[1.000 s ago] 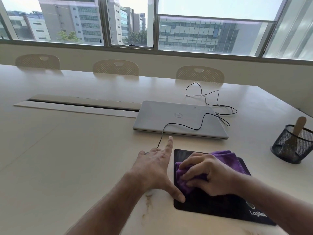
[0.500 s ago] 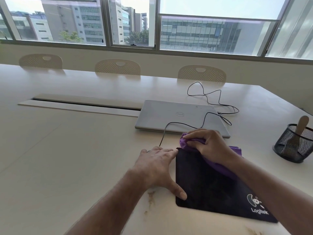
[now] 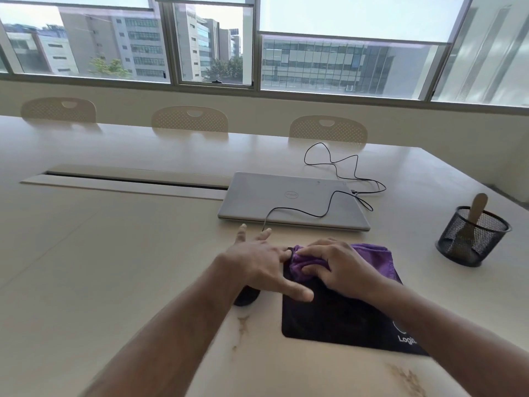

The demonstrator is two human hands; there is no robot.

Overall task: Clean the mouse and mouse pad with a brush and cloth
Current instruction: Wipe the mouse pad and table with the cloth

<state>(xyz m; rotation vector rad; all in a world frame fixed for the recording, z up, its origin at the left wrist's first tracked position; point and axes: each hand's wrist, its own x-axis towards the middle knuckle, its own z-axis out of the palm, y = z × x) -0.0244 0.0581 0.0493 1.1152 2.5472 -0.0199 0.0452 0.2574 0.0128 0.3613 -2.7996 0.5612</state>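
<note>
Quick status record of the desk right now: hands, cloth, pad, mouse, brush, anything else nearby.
left hand: open, fingers spread, thumb on the pad's left edge
right hand: grips the cloth, pressing it on the pad
cloth: purple, bunched at the pad's far left corner
pad: black, flat on the table
mouse: dark, left of the pad, mostly hidden under the left wrist
brush: standing in the mesh cup, far right
laptop: closed, behind the pad, cable across its lid

Bright daylight floods in from the windows (image 3: 343, 38) — overexposed sky, soft glare across the pale table (image 3: 114, 267). Shadows fall faint; wide-angle distortion bends the edges — the picture is slightly soft.
</note>
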